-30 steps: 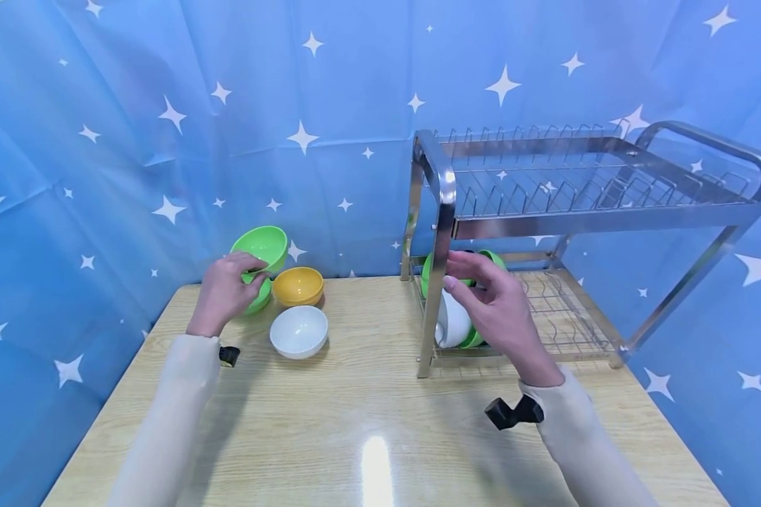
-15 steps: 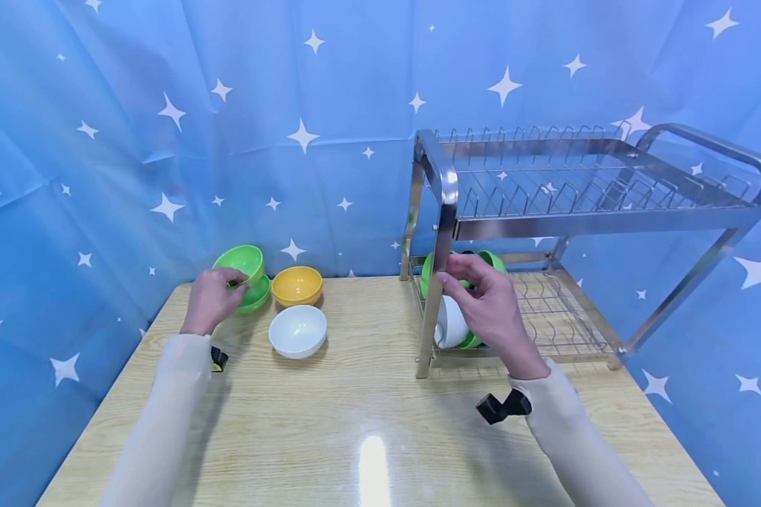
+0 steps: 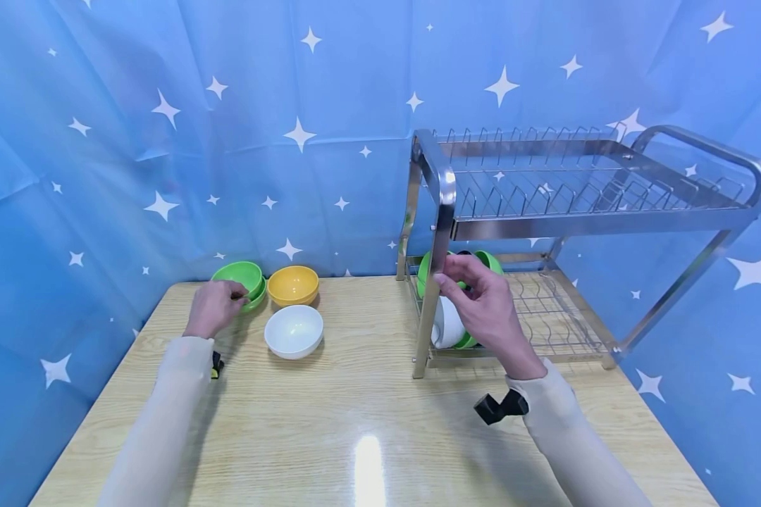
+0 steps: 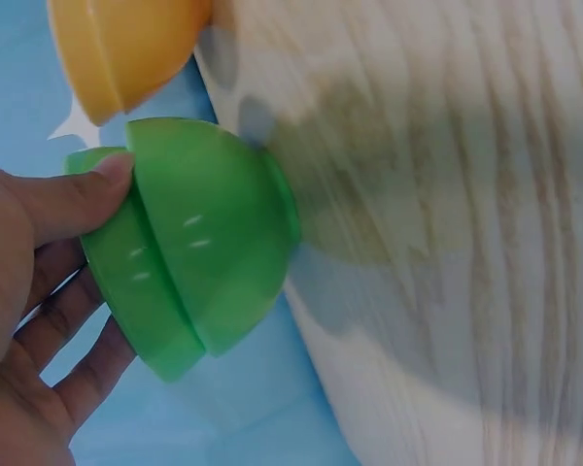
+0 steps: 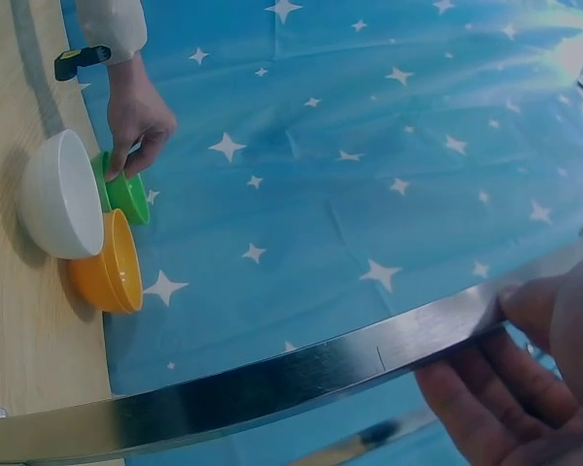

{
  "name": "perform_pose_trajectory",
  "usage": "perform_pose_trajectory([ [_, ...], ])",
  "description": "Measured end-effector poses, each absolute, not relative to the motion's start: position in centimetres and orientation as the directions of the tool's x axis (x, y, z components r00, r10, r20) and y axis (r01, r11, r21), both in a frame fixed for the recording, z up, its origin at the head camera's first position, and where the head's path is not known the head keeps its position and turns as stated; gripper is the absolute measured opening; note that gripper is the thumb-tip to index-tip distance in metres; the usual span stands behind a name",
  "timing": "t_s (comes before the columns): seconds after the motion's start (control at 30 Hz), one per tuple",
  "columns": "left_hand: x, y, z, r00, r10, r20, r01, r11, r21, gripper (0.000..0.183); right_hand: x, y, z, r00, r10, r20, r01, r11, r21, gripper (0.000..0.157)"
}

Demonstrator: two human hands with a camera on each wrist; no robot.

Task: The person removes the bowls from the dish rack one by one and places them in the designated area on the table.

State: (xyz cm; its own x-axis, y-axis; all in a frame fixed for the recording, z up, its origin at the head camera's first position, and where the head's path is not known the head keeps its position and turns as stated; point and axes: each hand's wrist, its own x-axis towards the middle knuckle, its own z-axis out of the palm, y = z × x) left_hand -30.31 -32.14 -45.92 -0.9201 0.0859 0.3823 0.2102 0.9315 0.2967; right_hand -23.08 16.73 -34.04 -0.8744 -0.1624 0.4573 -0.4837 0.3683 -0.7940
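Observation:
My left hand (image 3: 214, 307) pinches the rim of a green bowl (image 3: 237, 273), thumb outside and fingers on the inner side. That bowl sits nested in a second green bowl (image 4: 219, 233), which stands on the table; the upper one's wall shows as a band (image 4: 141, 267) in the left wrist view. Beside them are an orange bowl stack (image 3: 293, 285) and a white bowl (image 3: 294, 331). My right hand (image 3: 490, 310) grips the front left post (image 5: 369, 354) of a metal dish rack, thumb on one side and fingers curled on the other.
The two-tier dish rack (image 3: 533, 229) stands at the right of the wooden table (image 3: 292, 422). On its lower tier, green bowls (image 3: 423, 271) and white dishes (image 3: 447, 324) sit at the left end, partly behind my right hand. A blue star-patterned curtain (image 3: 342, 105) hangs behind.
My left hand has lowered the green bowl, moving it left and down into the other green bowl. My right hand has closed from loosely beside the rack post to gripping it.

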Motion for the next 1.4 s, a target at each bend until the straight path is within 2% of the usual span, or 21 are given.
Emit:
perform_pose_trajectory([
  [0.57, -30.1, -32.1, -46.5, -0.942, 0.110, 0.318, 0.208, 0.933, 0.293, 0.011, -22.9, 16.4, -34.2, -0.878, -0.153, 0.453, -0.476, 0.374, -0.796, 0.024],
  [0.77, -30.2, -32.1, -46.5, -0.958, 0.103, 0.266, 0.190, 0.927, 0.325, 0.014, -23.0, 16.4, -34.3, -0.877, -0.153, 0.455, -0.477, 0.372, -0.796, 0.024],
  [1.17, -29.7, -31.6, -45.6, -0.985, 0.052, 0.165, 0.113, 0.918, 0.380, 0.039, -23.0, 16.4, -34.3, -0.879, -0.170, 0.446, -0.477, 0.356, -0.804, 0.026],
  [1.4, -29.4, -30.5, -44.7, -0.984, 0.015, 0.180, 0.107, 0.851, 0.514, 0.050, -23.0, 16.6, -34.3, -0.882, -0.159, 0.444, -0.469, 0.385, -0.794, 0.028],
])
